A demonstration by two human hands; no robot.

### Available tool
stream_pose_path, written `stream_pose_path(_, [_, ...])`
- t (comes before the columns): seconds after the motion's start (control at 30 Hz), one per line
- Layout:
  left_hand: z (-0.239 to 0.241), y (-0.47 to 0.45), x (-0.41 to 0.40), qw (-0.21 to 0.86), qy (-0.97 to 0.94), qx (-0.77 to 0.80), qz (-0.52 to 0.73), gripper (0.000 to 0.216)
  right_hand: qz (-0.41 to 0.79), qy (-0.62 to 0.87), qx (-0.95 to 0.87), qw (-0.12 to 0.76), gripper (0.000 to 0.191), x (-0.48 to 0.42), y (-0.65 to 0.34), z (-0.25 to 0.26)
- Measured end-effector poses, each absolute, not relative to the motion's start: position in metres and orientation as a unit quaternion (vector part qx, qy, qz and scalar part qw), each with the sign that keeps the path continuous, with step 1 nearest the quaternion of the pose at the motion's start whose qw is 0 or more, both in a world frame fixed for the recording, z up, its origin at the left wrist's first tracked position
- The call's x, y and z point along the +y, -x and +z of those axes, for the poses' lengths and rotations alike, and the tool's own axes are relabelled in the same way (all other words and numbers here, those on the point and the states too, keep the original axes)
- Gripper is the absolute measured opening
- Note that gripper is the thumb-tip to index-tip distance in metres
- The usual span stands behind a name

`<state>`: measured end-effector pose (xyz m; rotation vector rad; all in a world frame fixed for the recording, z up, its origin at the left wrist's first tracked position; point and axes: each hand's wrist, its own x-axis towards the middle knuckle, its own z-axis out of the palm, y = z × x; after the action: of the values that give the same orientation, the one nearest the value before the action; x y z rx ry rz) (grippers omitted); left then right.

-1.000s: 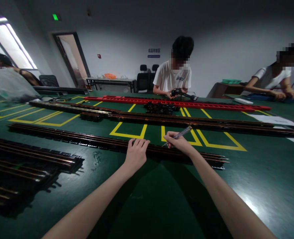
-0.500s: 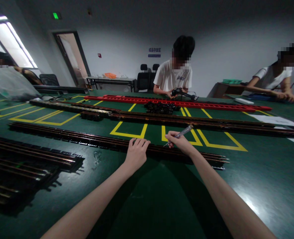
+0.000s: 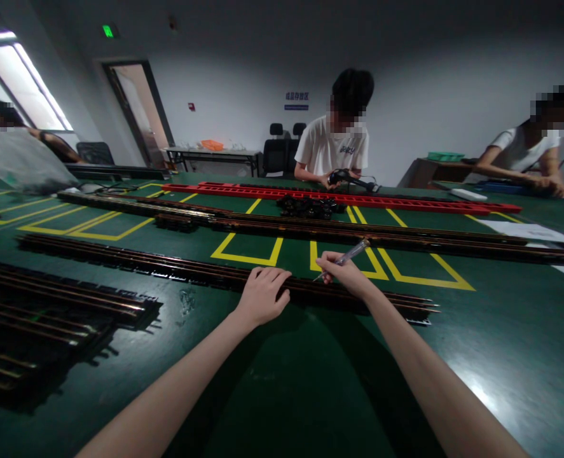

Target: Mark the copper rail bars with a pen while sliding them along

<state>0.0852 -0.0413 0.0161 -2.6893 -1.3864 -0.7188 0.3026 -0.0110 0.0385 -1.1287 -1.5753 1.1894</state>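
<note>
Green matting marked with yellow boxes covers the long workbench [image 3: 310,381] of a dim workshop, where a person leans over a long dark rail strip [image 3: 167,268] with copper-coloured conductors running along its length. The left hand [image 3: 261,296] lies flat on the strip, fingers [image 3: 275,277] together and curled lightly over its far edge, pinning it down rather than gripping it. The right hand [image 3: 343,275] pinches a slim clear-handled tool [image 3: 346,257] (it looks like a tester screwdriver or pen, though the tip is too small to tell) between thumb and forefingers, its point angled down at the strip just left of the fingertips.

Judging from the pose, the step in hand is working or probing one spot on the rail while the other hand steadies it; the next move would call for a firm hold from the left hand and a small, precise placement of the tip into the narrow groove.

Beyond the fingers lie more dark rail strips [image 3: 381,238] and a bright red slotted rail [image 3: 358,200], rigid and glossy. Near the left forearm, a stack of rails [image 3: 48,318] shows ribbed black holders. Across the bench a co-worker [image 3: 333,149] in a white shirt handles a black tool; another person [image 3: 532,156] works at far right.
</note>
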Motion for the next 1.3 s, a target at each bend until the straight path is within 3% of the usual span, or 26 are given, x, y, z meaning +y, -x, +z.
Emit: stream_pose_path(1.3, [0.0103,-0.091,-0.041,0.09,0.851,-0.462,-0.231,0.032,0.466,0.45,-0.636,0.419,0.037,-0.0101,-0.3035,0.0361])
